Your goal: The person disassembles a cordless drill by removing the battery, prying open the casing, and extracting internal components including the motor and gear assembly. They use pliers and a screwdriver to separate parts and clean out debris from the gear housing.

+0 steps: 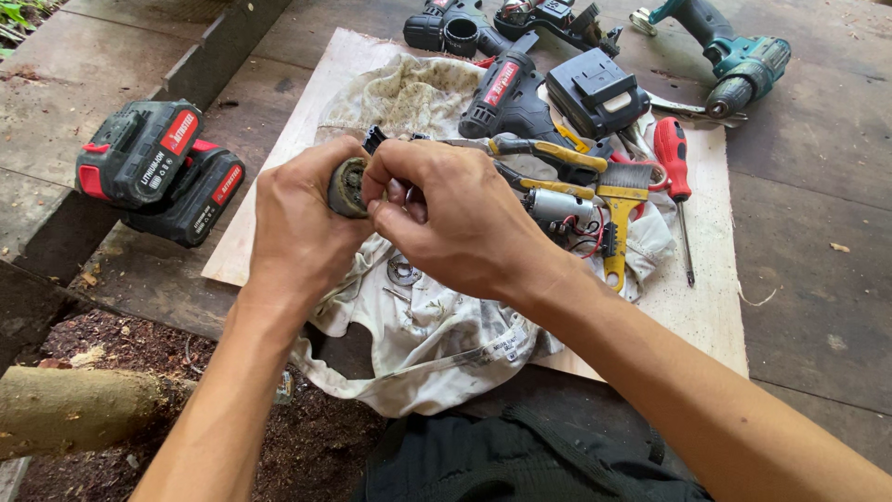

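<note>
Together, both hands were closed on one small round metal part [348, 187]. The left hand [302, 228] wrapped around it, and the right hand [446, 218] pinched its end, above a dirty white cloth [418, 325].

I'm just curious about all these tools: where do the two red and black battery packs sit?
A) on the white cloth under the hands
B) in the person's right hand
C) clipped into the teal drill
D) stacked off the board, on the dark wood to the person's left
D: the two battery packs lie one on the other on the dark wood left of the board, apart from the cloth and both hands.
</note>
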